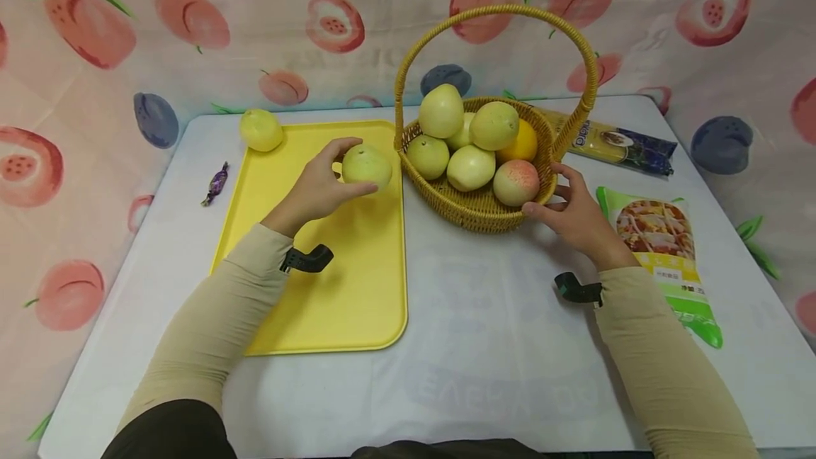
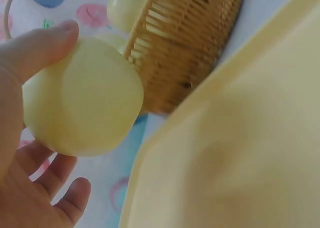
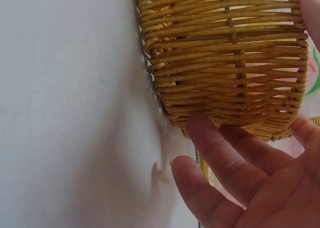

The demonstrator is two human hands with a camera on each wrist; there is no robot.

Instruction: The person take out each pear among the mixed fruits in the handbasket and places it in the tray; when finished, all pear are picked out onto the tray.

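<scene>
My left hand (image 1: 321, 186) holds a pale green apple (image 1: 367, 166) between thumb and fingers, above the yellow tray (image 1: 331, 289). In the left wrist view the same apple (image 2: 85, 98) fills much of the hand, thumb on one side and fingertips on the other. My right hand (image 1: 583, 218) grips the wicker basket (image 1: 474, 219) at its right rim. The right wrist view has the fingers (image 3: 225, 158) against the basket's woven side (image 3: 225, 63). Inside the basket are several pale green fruits (image 1: 441, 112), an orange (image 1: 519, 142) and a pinkish peach (image 1: 516, 183).
Another pale green fruit (image 1: 261, 130) sits at the tray's far left corner, with a purple wrapped candy (image 1: 215, 184) left of the tray. Right of the basket lie a long yellow-and-blue packet (image 1: 618, 146) and a green food bag (image 1: 663, 261). The basket's tall handle (image 1: 494, 11) arches upward.
</scene>
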